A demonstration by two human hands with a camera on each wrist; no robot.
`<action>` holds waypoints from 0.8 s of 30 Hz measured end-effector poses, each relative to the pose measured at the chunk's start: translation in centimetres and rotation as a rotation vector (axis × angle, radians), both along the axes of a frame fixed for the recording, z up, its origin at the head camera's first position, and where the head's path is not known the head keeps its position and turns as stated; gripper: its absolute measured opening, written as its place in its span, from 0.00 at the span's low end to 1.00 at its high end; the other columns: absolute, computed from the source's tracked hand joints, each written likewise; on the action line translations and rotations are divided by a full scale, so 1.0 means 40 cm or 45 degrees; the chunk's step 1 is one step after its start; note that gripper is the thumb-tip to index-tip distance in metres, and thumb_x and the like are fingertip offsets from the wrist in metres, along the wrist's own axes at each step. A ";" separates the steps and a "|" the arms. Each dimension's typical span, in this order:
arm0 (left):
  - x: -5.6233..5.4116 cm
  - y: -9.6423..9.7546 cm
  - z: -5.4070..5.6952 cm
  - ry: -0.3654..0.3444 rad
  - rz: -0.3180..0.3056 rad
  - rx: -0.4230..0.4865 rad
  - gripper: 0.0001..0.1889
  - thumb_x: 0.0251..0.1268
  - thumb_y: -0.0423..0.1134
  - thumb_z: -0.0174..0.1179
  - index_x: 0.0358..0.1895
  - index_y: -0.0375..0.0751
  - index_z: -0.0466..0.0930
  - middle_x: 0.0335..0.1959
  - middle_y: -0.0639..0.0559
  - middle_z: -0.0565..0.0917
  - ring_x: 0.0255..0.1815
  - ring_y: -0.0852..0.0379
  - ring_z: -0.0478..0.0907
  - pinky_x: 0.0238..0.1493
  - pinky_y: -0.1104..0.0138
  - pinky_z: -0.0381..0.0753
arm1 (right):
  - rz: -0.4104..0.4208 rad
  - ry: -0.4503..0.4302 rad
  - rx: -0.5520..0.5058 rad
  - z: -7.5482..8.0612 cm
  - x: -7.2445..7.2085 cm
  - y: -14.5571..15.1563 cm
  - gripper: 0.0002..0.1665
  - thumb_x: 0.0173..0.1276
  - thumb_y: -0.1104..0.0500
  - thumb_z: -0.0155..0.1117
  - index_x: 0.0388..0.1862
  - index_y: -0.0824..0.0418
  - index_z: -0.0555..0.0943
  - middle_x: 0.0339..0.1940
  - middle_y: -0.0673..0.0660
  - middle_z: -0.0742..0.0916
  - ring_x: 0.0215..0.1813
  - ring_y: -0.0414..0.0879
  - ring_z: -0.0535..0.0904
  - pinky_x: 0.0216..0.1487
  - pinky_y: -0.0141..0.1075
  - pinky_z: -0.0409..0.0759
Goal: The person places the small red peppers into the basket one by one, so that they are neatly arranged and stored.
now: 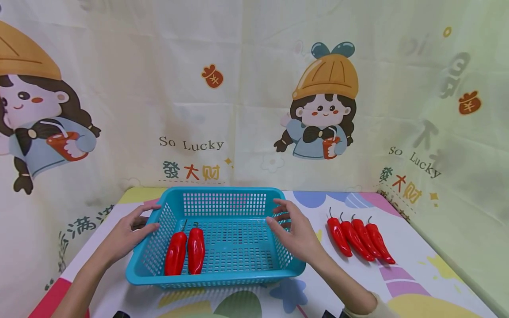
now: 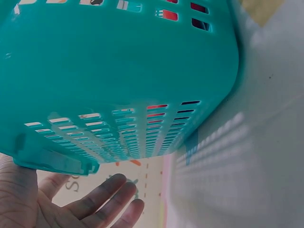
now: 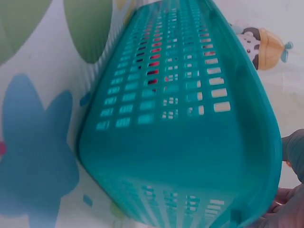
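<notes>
A turquoise plastic basket (image 1: 230,279) with perforated walls rests on the table between my hands. Two red peppers (image 1: 195,251) with dark stems lie side by side in its left part. At the basket's left rim is my left hand (image 1: 123,234), its fingers spread and thumb close to the rim; the left wrist view shows these fingers (image 2: 102,199) extended below the rim. My right hand (image 1: 295,233) is at the right rim, fingers loosely bent and thumb over the basket's inside. Only part of that hand shows at the right wrist view's edge. Neither hand holds a pepper.
To the right of the basket, several red peppers (image 1: 358,242) lie in a slanted row on the patterned tabletop (image 1: 401,276). A pale cloth (image 1: 254,110) printed with cartoon figures and lettering hangs behind the table and along its sides.
</notes>
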State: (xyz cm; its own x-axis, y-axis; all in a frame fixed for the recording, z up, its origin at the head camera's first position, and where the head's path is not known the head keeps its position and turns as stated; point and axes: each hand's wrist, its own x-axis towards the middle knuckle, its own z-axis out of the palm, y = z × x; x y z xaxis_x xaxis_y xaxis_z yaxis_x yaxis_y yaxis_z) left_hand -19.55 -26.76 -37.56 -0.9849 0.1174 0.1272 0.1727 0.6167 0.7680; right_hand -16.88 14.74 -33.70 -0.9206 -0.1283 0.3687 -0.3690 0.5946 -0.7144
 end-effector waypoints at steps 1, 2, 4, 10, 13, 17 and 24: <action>0.000 0.000 0.000 -0.001 0.001 0.000 0.34 0.74 0.45 0.60 0.77 0.41 0.60 0.64 0.19 0.72 0.58 0.22 0.76 0.39 0.50 0.89 | -0.010 -0.003 -0.003 0.000 -0.001 0.005 0.37 0.68 0.53 0.72 0.73 0.58 0.70 0.58 0.56 0.84 0.54 0.51 0.84 0.51 0.46 0.88; 0.001 0.000 0.000 -0.003 0.004 -0.002 0.34 0.74 0.45 0.60 0.77 0.41 0.60 0.64 0.19 0.72 0.58 0.22 0.76 0.39 0.50 0.89 | -0.018 -0.005 -0.003 0.000 -0.002 0.009 0.37 0.68 0.53 0.72 0.73 0.58 0.70 0.58 0.56 0.84 0.55 0.51 0.84 0.51 0.47 0.88; 0.000 -0.001 0.000 -0.005 0.005 -0.004 0.34 0.74 0.45 0.61 0.77 0.40 0.60 0.64 0.19 0.72 0.59 0.22 0.76 0.39 0.50 0.89 | -0.033 -0.011 -0.010 -0.001 -0.003 0.019 0.38 0.68 0.53 0.73 0.73 0.58 0.69 0.58 0.57 0.84 0.55 0.52 0.84 0.51 0.47 0.87; -0.001 -0.002 0.002 -0.007 0.005 -0.002 0.34 0.74 0.45 0.60 0.77 0.41 0.60 0.64 0.19 0.72 0.58 0.23 0.77 0.39 0.50 0.89 | -0.067 -0.019 -0.012 -0.006 -0.006 0.044 0.40 0.67 0.54 0.74 0.74 0.58 0.68 0.59 0.58 0.84 0.56 0.53 0.83 0.52 0.49 0.87; 0.000 -0.001 0.002 -0.018 0.009 -0.004 0.35 0.74 0.46 0.61 0.78 0.40 0.59 0.65 0.19 0.72 0.60 0.23 0.76 0.40 0.50 0.89 | -0.089 -0.022 -0.009 -0.009 -0.007 0.051 0.40 0.66 0.54 0.74 0.74 0.58 0.68 0.60 0.58 0.83 0.57 0.54 0.83 0.53 0.49 0.87; 0.000 0.001 -0.001 -0.042 0.001 0.031 0.36 0.74 0.47 0.61 0.79 0.40 0.57 0.67 0.21 0.71 0.58 0.25 0.78 0.40 0.52 0.90 | -0.130 -0.033 0.000 -0.011 -0.006 0.060 0.41 0.66 0.53 0.74 0.74 0.59 0.68 0.60 0.59 0.83 0.57 0.55 0.83 0.53 0.49 0.87; 0.001 0.004 -0.007 -0.035 -0.007 0.094 0.36 0.75 0.46 0.61 0.79 0.41 0.57 0.67 0.22 0.73 0.54 0.31 0.83 0.38 0.54 0.90 | -0.151 -0.032 0.005 -0.010 -0.005 0.084 0.40 0.66 0.54 0.74 0.73 0.60 0.69 0.61 0.60 0.83 0.58 0.56 0.82 0.53 0.49 0.87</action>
State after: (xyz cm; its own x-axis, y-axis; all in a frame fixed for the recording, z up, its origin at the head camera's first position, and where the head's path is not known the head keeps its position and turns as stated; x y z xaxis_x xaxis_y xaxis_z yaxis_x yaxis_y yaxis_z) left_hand -19.51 -26.60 -37.84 -0.9875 0.1139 0.1087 0.1541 0.5575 0.8157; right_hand -17.08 18.10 -34.10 -0.9385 -0.0191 0.3448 -0.2775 0.6359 -0.7202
